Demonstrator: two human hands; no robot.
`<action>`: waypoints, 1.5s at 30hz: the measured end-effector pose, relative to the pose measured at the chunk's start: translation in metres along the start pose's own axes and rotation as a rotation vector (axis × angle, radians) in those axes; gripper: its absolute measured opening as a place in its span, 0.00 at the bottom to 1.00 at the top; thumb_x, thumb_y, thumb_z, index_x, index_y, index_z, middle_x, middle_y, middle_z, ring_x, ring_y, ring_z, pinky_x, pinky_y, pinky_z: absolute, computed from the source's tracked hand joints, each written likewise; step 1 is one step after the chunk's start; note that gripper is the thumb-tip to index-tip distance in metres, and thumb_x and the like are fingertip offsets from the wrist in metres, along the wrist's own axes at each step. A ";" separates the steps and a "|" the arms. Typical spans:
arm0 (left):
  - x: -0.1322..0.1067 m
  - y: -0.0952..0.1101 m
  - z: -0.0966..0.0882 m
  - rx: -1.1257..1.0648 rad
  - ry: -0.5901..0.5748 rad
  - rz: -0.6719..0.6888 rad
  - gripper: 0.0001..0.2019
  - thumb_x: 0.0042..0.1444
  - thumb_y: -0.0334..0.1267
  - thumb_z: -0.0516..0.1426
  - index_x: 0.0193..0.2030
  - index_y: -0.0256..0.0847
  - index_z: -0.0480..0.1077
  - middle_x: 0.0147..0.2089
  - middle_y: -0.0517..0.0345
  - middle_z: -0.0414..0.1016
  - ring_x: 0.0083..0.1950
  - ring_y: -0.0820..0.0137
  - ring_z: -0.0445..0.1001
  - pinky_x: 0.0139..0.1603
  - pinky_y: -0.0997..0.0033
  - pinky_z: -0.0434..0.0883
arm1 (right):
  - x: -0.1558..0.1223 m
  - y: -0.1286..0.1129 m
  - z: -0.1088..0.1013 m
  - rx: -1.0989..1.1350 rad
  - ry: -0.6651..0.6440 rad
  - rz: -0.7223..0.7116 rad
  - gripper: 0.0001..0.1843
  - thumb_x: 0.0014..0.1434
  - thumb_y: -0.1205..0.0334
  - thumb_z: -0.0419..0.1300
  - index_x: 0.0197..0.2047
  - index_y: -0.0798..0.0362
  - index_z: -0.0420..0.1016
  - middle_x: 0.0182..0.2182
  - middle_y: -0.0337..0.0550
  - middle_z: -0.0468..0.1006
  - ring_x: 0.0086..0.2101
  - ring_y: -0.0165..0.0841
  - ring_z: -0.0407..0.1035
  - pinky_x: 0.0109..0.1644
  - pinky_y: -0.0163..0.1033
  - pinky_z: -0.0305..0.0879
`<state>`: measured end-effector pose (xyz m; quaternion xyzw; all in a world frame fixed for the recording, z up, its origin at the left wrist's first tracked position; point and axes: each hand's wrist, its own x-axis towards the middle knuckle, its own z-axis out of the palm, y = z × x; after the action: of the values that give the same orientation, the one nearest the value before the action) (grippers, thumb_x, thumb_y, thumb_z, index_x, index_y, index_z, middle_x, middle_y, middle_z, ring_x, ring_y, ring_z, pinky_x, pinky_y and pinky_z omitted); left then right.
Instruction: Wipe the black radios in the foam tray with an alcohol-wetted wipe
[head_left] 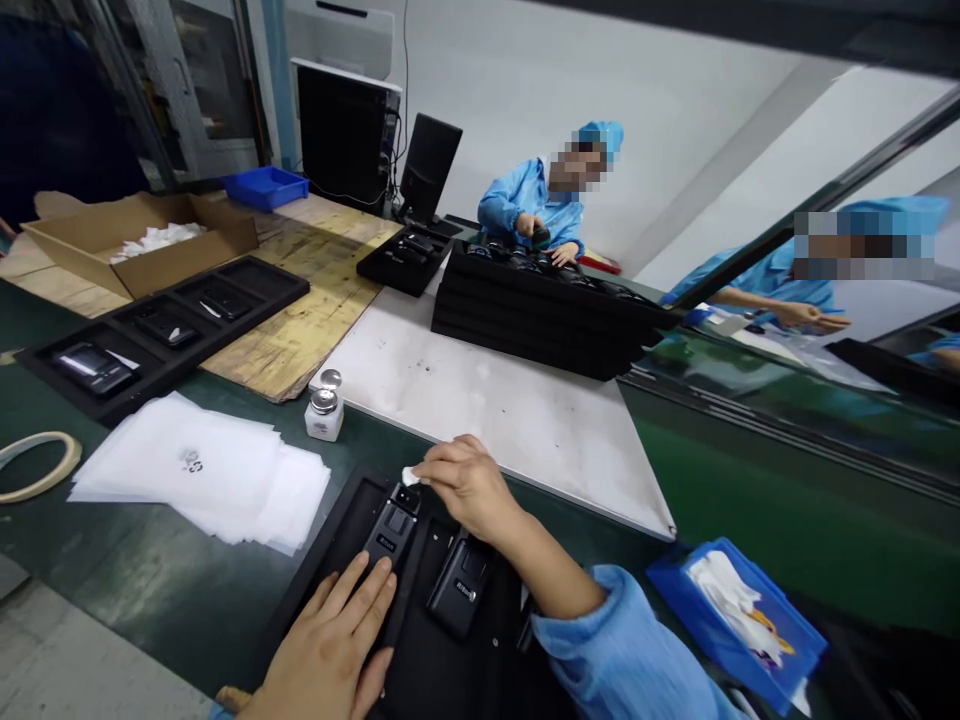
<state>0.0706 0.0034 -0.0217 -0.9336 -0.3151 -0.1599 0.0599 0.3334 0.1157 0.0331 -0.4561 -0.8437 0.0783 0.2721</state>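
A black foam tray [341, 530] lies in front of me with two black devices in its slots. My left hand [334, 645] rests flat on the tray, its fingertips touching the lower end of the left device [390, 535]. My right hand [469, 485] pinches a small white wipe [410, 476] against the top end of that device. The second device [459, 595] lies to its right, under my right forearm.
A stack of white bags [202, 475], a small solvent bottle [324, 410] and a tape roll [37, 465] lie to the left. Another tray with devices [161, 325], a cardboard box [135, 240], stacked black trays [540, 310] and a blue bin of wipes [735, 620] surround. Two people work beyond.
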 end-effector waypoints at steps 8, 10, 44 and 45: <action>0.000 0.003 0.000 0.030 -0.033 -0.002 0.30 0.60 0.36 0.56 0.70 0.38 0.61 0.74 0.59 0.58 0.70 0.57 0.61 0.61 0.64 0.71 | 0.003 -0.009 0.022 -0.100 -0.241 -0.248 0.15 0.60 0.75 0.57 0.45 0.51 0.80 0.37 0.42 0.79 0.37 0.34 0.70 0.64 0.52 0.57; -0.001 0.004 0.000 0.022 -0.034 -0.010 0.30 0.59 0.35 0.56 0.70 0.38 0.62 0.73 0.59 0.58 0.70 0.57 0.61 0.61 0.64 0.72 | -0.007 -0.005 0.018 -0.089 -0.206 -0.295 0.16 0.63 0.75 0.53 0.46 0.52 0.79 0.36 0.42 0.79 0.37 0.34 0.70 0.65 0.52 0.58; 0.004 0.029 0.004 -0.051 0.084 0.044 0.28 0.61 0.33 0.54 0.69 0.38 0.63 0.71 0.56 0.62 0.70 0.58 0.61 0.69 0.57 0.59 | -0.108 0.004 -0.066 -0.101 0.139 -0.024 0.23 0.63 0.79 0.49 0.48 0.47 0.79 0.38 0.39 0.78 0.39 0.27 0.75 0.66 0.57 0.63; 0.007 0.037 0.005 -0.067 0.082 0.095 0.28 0.61 0.33 0.55 0.69 0.38 0.63 0.72 0.56 0.61 0.70 0.58 0.60 0.70 0.56 0.57 | -0.113 0.002 -0.066 -0.115 0.112 -0.025 0.23 0.63 0.79 0.49 0.47 0.47 0.79 0.38 0.39 0.78 0.39 0.27 0.75 0.65 0.57 0.63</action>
<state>0.1001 -0.0212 -0.0248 -0.9417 -0.2620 -0.2051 0.0492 0.4191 0.0170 0.0433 -0.4643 -0.8357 0.0007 0.2934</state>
